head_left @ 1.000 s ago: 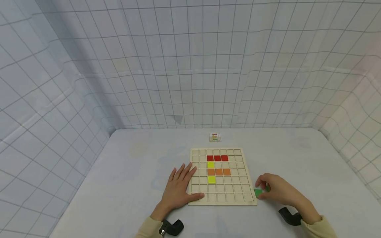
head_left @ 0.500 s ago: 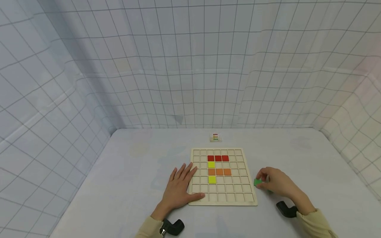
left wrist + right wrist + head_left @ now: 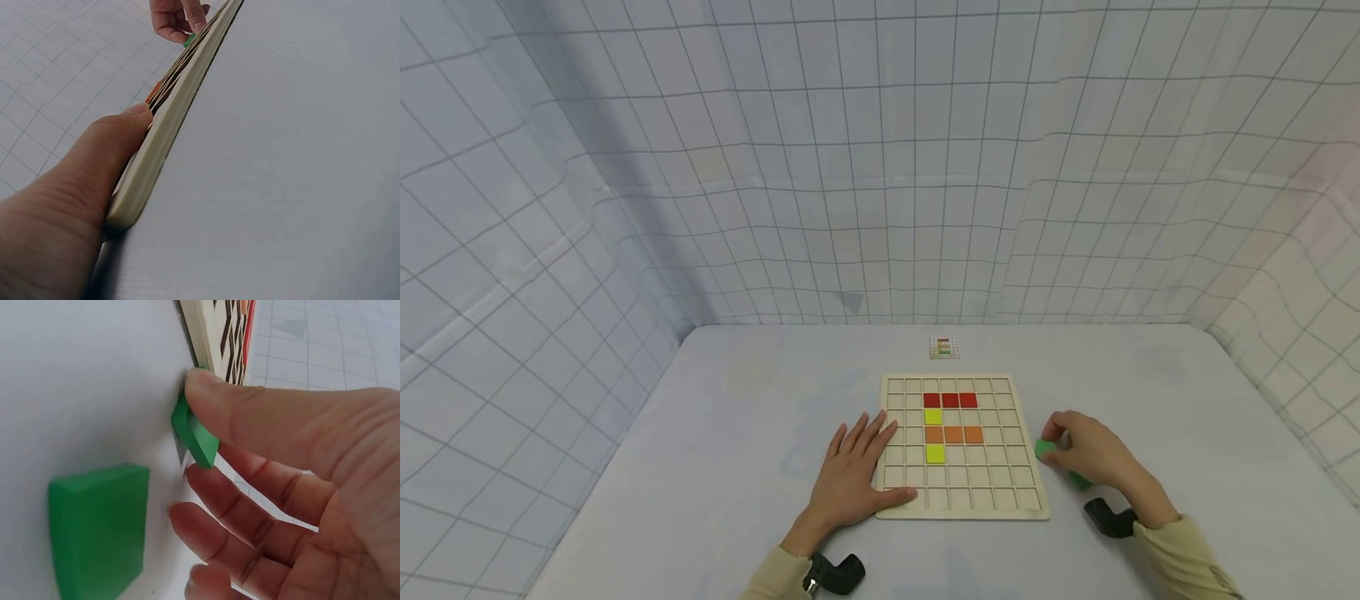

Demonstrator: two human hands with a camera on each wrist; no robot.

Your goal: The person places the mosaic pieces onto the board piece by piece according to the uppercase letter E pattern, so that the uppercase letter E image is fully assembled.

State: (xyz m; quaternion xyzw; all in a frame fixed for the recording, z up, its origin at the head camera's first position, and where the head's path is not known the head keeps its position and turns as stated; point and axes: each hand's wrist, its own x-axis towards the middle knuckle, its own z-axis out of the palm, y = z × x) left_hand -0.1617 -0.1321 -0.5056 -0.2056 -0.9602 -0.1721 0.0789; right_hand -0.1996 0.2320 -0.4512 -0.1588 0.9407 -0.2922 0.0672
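Note:
A pale wooden grid board (image 3: 958,477) lies on the table, with red, yellow and orange square tiles in some cells. My left hand (image 3: 846,483) rests on its left side, fingers spread and thumb over the near left corner. Just off the board's right edge, my right hand (image 3: 1097,454) pinches a green square tile (image 3: 203,437) between thumb and fingers. The right wrist view has this tile tilted on edge. Below that hand a second green tile (image 3: 100,528) lies on the white table, partly hidden in the head view.
Behind the board lies a small card (image 3: 944,347) printed with a coloured grid pattern. White cloth walls with dark grid lines (image 3: 880,208) stand around the table at the back and sides. Each wrist carries a black device.
My right hand has moved forward along the board's right edge, taking the green tile off the table with it. The second green tile stays behind. The left hand keeps its place.

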